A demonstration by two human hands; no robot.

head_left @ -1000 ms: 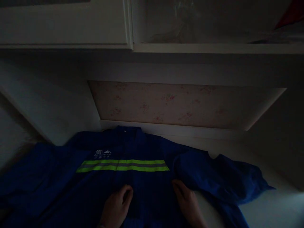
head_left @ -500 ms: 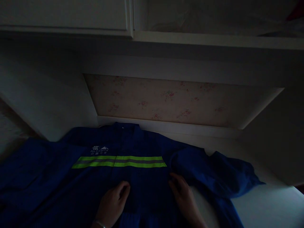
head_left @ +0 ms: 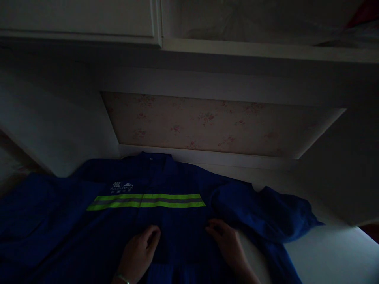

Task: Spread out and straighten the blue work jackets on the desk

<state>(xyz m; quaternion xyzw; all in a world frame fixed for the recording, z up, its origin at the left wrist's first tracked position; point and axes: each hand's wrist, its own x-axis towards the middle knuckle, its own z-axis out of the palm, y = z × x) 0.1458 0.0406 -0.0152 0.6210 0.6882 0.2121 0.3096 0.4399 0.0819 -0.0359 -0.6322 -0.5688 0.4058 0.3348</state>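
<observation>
Hands flat on blue work jacket [head_left: 118,221], fingers loosely curled, gripping nothing: left hand [head_left: 139,252] at 7 o'clock, right hand [head_left: 226,244] at 5. Beyond, reflective stripe [head_left: 146,201], collar at 12, crumpled sleeve [head_left: 266,209] at 3 on white surface [head_left: 325,256]. Farther, floral panel [head_left: 219,126].

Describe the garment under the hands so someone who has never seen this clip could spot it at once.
Below the flowered wall panel, a blue work jacket lies spread front-up on the white surface, collar toward the wall. The left hand and right hand rest on its front. A bright yellow-green and grey stripe across the chest, under a small white logo, sets it apart.
</observation>
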